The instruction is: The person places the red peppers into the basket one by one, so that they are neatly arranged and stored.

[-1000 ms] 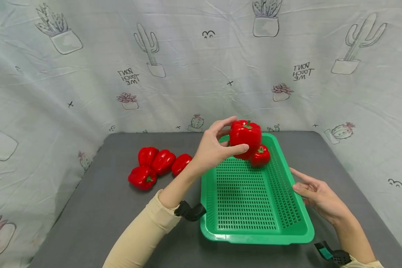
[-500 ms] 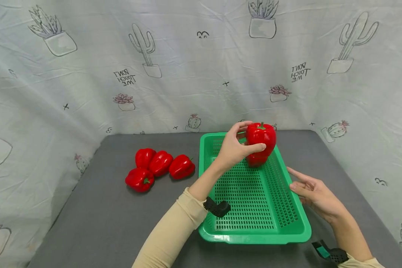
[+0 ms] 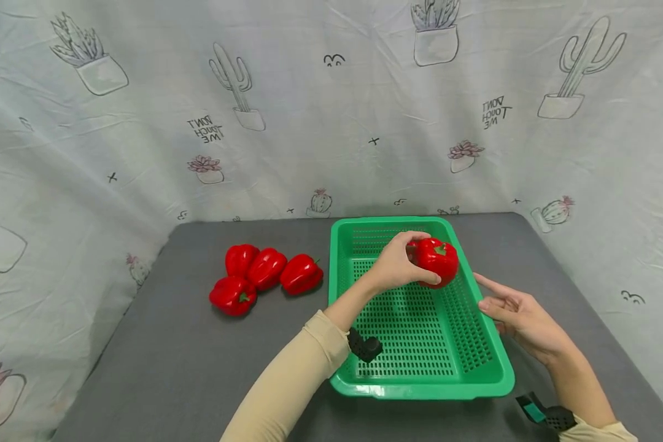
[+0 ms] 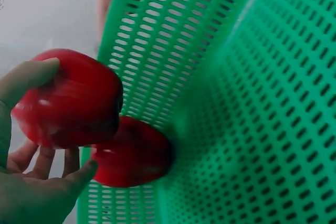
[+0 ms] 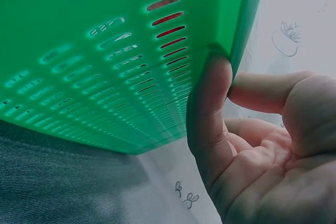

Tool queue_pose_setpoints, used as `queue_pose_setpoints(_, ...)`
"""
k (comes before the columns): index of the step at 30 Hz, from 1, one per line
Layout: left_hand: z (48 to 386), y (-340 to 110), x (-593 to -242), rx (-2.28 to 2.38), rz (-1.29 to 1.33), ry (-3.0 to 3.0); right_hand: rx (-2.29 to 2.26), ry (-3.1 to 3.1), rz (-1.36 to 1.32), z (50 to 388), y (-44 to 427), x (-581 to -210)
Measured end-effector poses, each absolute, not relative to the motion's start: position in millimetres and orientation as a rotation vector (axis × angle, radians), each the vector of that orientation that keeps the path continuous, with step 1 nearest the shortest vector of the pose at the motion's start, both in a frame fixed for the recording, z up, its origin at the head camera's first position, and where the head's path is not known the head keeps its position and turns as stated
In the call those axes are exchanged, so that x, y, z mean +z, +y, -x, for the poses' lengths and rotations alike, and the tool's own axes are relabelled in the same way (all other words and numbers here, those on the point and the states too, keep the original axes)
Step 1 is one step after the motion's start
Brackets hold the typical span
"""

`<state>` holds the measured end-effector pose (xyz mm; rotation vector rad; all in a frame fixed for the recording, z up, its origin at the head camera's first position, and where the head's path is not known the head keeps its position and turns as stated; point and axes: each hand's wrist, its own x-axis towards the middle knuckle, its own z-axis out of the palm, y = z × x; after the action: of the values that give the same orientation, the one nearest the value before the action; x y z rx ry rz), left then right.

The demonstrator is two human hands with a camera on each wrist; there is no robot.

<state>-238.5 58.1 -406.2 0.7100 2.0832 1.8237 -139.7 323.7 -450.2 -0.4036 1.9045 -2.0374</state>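
My left hand (image 3: 399, 263) grips a red bell pepper (image 3: 442, 261) between thumb and fingers, inside the far right part of a green perforated basket (image 3: 420, 393). In the left wrist view, a second bell pepper (image 4: 137, 156) lies in the basket by its wall, just beyond the held bell pepper (image 4: 73, 100). From the head, the held one mostly hides it. At the basket's right side, my right hand (image 3: 525, 322) holds the rim with thumb and index finger. The right wrist view has one finger (image 5: 210, 108) up under the rim and the thumb at its edge.
Several more red bell peppers (image 3: 265, 269) lie grouped on the grey table (image 3: 171, 368), left of the basket. A pale curtain (image 3: 287, 110) with cactus drawings hangs behind and at both sides of the table.
My left hand has carried the bell pepper rightward and then lowered it into the basket, over the one lying there. The right hand stays at the rim.
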Motion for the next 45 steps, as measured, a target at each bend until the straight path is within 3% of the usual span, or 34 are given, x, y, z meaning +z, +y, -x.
queue_pose_setpoints(19, 237.1, 63.1, -432.9, 1.533, -0.582, 2.404, -2.046, 1.923, 0.425, 137.5, 321.7, -452.4)
queue_pose_setpoints(45, 227.7, 66.3, -451.3, 1.564, -0.453, 2.369, -2.066, 1.944, 0.437, 136.6, 320.9, -460.1)
